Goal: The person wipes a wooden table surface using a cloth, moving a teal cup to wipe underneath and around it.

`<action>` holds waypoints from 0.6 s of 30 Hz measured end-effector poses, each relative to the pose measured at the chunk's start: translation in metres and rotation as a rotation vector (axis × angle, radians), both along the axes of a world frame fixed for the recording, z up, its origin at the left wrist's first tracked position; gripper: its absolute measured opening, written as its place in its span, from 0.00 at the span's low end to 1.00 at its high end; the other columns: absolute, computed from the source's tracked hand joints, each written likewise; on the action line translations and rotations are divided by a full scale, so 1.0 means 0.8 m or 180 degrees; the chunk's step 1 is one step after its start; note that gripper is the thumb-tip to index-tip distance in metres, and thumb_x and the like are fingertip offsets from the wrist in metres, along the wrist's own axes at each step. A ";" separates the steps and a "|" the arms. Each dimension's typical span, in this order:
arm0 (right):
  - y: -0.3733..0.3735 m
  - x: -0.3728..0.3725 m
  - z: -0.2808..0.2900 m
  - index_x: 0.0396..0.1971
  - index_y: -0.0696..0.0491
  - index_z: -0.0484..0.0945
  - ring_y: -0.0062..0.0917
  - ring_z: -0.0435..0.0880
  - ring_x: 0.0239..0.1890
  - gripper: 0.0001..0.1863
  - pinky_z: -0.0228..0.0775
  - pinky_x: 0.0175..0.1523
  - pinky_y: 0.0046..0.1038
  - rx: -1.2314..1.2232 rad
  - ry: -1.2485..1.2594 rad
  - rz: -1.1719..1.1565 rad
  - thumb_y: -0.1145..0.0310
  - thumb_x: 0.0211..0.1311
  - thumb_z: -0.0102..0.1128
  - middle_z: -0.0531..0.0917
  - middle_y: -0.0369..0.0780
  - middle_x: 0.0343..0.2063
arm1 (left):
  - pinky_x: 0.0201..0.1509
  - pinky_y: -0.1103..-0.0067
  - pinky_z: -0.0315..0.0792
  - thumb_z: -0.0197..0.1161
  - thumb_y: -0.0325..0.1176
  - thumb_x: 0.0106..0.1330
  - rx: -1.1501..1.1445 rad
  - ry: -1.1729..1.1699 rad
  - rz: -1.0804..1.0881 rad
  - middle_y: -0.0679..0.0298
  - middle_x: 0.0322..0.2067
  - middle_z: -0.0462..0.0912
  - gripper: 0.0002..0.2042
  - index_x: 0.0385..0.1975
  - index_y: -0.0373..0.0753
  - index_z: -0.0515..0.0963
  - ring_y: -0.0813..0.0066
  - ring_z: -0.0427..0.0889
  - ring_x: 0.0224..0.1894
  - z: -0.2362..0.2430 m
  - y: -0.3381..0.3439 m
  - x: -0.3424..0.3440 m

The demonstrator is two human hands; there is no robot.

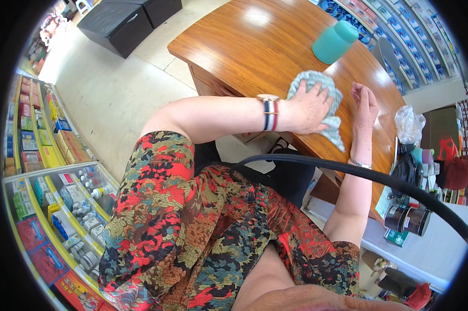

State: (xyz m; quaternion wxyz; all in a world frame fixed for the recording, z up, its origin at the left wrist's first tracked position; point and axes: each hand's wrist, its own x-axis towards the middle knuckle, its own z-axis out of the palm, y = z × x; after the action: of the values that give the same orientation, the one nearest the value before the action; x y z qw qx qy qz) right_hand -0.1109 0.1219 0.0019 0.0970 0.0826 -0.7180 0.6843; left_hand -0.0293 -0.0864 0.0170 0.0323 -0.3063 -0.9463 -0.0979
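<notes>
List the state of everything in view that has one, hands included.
Left hand: fingers spread, pressed on the cloth
Right hand: fingers bent, nothing visibly held
Cloth: rumpled, lying on the desk
Teal bottle: standing upright, top apparently closed
Clear plastic bag: crumpled
Wristwatch: strapped on
Desk: top shiny
</notes>
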 end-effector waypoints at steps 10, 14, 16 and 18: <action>-0.012 0.012 0.002 0.40 0.56 0.80 0.17 0.78 0.40 0.12 0.71 0.50 0.21 0.0223 -0.0189 0.0148 0.65 0.69 0.52 0.83 0.36 0.38 | 0.72 0.54 0.40 0.51 0.44 0.67 -0.0218 0.0368 0.0800 0.65 0.66 0.61 0.26 0.65 0.47 0.60 0.62 0.53 0.70 -0.016 -0.276 -0.002; -0.019 0.009 0.001 0.39 0.57 0.81 0.16 0.77 0.38 0.12 0.70 0.48 0.20 0.0232 -0.0183 0.0158 0.65 0.69 0.52 0.83 0.35 0.37 | 0.71 0.53 0.46 0.46 0.48 0.70 -0.0259 0.0233 0.1579 0.61 0.67 0.58 0.26 0.65 0.45 0.61 0.59 0.53 0.70 -0.014 -0.331 -0.064; -0.018 0.009 0.001 0.39 0.58 0.81 0.15 0.77 0.38 0.12 0.70 0.47 0.20 0.0303 -0.0180 0.0113 0.66 0.69 0.52 0.83 0.34 0.36 | 0.70 0.54 0.49 0.45 0.51 0.69 -0.0147 0.0300 0.1835 0.56 0.66 0.60 0.27 0.63 0.41 0.63 0.57 0.56 0.69 -0.025 -0.335 -0.120; -0.018 0.008 0.002 0.39 0.58 0.81 0.15 0.77 0.38 0.12 0.70 0.47 0.20 0.0266 -0.0218 0.0080 0.66 0.69 0.52 0.83 0.34 0.36 | 0.69 0.55 0.52 0.44 0.52 0.69 0.0043 0.0319 0.2042 0.52 0.64 0.62 0.28 0.61 0.38 0.65 0.55 0.59 0.67 -0.029 -0.328 -0.161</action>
State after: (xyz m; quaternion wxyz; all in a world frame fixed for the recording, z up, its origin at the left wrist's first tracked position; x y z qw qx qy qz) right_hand -0.1042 0.1077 0.0036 0.0603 0.0721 -0.7477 0.6573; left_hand -0.1585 -0.3490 -0.0059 0.1102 0.0033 -0.9912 -0.0737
